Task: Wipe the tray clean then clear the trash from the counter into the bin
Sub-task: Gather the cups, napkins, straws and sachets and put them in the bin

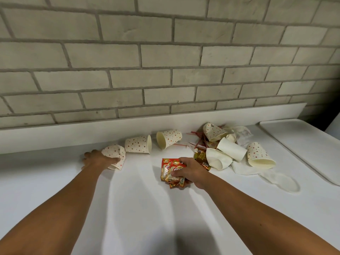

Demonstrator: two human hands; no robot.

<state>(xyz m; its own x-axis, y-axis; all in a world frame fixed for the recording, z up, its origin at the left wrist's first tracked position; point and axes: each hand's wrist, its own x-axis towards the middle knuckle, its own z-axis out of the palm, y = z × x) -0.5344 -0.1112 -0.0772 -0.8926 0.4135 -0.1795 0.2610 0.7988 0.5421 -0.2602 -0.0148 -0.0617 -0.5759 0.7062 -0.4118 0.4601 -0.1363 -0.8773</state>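
Because the trash is all paper and foil, it should weigh next to nothing and give under the slightest squeeze. The red sachets lie in a loose fan on the white counter, just in front of the person, and the right hand has its fingers curled over them, pinching several together. Glossy and flat, they will likely slide over one another, so bunching them from above suits better than lifting by an edge.

Further left, near the counter's back lip, the left hand grips a crushed cup, dotted and already flattened. It has no stiffness left and can be taken anywhere.

Beside it two dotted cups lie on their sides, mouths facing each other, well apart from the right hand. These would roll at a nudge, and a pinch at the rim or fingers inside the mouth looks the surest hold.

To the right sits a heap: a plain white cup, more dotted ones, gold sachets, thin red stirrers and crumpled napkins, all touching and overlapping. The stirrers are small and scattered, probably the fiddliest to gather.

Beyond the heap the white tray lies flat at the counter's far right. No bin is in view.
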